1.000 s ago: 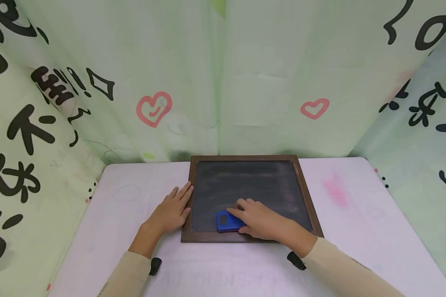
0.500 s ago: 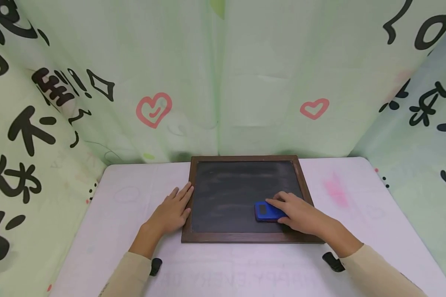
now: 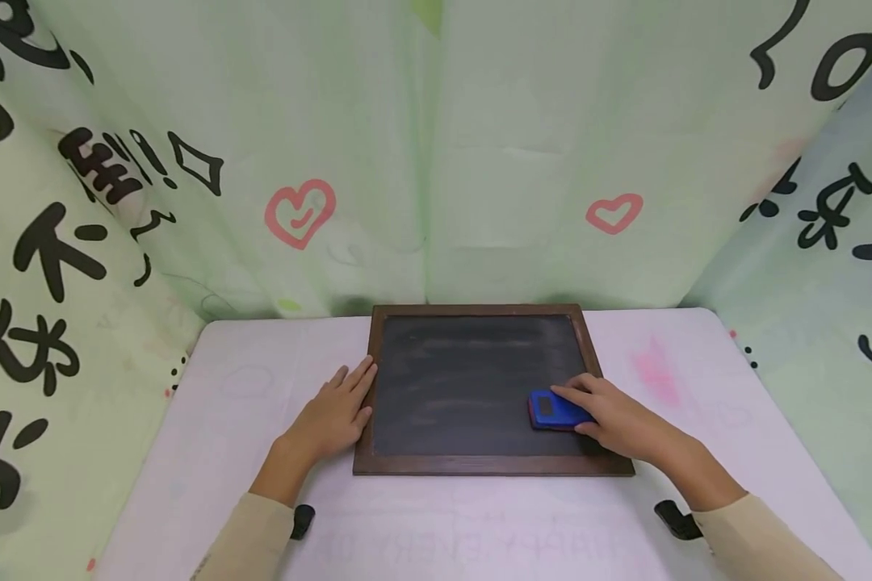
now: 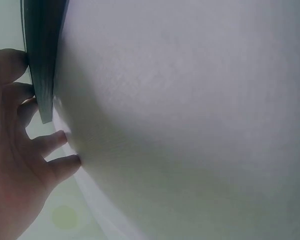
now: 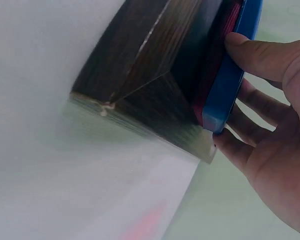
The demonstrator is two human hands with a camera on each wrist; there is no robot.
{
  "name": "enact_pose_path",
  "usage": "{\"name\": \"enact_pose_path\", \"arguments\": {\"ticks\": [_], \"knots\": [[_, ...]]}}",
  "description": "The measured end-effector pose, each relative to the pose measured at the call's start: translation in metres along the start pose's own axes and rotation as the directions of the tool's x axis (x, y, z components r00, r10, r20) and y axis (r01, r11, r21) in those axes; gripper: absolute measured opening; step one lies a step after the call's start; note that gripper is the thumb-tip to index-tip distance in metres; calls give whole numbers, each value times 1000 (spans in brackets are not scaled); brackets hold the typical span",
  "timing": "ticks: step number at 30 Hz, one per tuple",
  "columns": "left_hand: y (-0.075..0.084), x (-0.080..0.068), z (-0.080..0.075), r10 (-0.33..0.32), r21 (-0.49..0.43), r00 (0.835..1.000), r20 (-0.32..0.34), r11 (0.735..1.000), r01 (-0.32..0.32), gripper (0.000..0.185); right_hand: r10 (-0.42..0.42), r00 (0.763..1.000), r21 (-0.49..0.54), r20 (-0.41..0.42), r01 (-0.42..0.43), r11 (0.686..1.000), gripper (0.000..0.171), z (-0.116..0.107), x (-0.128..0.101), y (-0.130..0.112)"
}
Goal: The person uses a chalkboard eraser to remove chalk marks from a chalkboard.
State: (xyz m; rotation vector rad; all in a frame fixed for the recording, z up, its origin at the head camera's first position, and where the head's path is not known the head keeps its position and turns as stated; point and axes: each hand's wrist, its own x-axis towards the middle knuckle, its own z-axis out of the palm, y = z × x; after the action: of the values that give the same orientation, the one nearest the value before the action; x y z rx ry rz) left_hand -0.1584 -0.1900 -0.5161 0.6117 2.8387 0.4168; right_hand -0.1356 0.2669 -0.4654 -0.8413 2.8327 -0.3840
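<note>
A small blackboard [image 3: 458, 379] with a dark brown wooden frame [image 3: 480, 466] lies on the table in the head view. Its surface bears faint chalky smears. My right hand [image 3: 621, 420] grips a blue chalkboard eraser [image 3: 545, 410] over the board's lower right part. In the right wrist view the eraser's red felt side [image 5: 225, 65] faces the board, with the thumb on one side and the fingers on the other. My left hand [image 3: 330, 415] rests at the frame's left side, fingers extended and fingertips touching the edge, as the left wrist view also shows.
The table [image 3: 698, 403] has a pale cover with a pink stain [image 3: 656, 371] to the right of the board. Pale green curtains [image 3: 509, 161] with hearts and black lettering enclose the back and both sides. A black device [image 3: 677, 520] sits at the right wrist.
My right hand has slid the eraser from the board's lower middle to the right and slightly up, close to the right side of the frame. The left hand and board stay in place.
</note>
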Motion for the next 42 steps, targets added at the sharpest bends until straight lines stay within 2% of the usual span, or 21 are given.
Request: {"name": "enact_pose_path", "arguments": {"ticks": [9, 15, 18, 26, 30, 34, 42], "knots": [[5, 2, -1, 18, 13, 1000, 4, 1000, -18, 67, 19, 1000, 4, 16, -19, 1000, 59, 0, -3, 4], [5, 1, -2, 14, 3, 1000, 6, 1000, -14, 67, 23, 1000, 20, -5, -23, 1000, 59, -2, -4, 3], [3, -1, -1, 17, -2, 1000, 11, 1000, -16, 67, 28, 999, 42, -33, -27, 999, 60, -7, -5, 2], [2, -5, -2, 15, -7, 1000, -5, 1000, -15, 67, 41, 983, 82, -178, -27, 996, 65, -37, 1, 8], [2, -6, -2, 20, -12, 1000, -12, 1000, -20, 67, 95, 976, 85, -198, -80, 993, 66, -50, -1, 15], [2, -6, -1, 20, -1, 1000, -19, 1000, -20, 67, 194, 963, 120, -186, -173, 977, 68, -59, -6, 26], [2, -6, 0, 22, -11, 999, -27, 1000, -22, 67, 418, 899, 146, -133, -400, 905, 75, -73, -14, 54]]}}
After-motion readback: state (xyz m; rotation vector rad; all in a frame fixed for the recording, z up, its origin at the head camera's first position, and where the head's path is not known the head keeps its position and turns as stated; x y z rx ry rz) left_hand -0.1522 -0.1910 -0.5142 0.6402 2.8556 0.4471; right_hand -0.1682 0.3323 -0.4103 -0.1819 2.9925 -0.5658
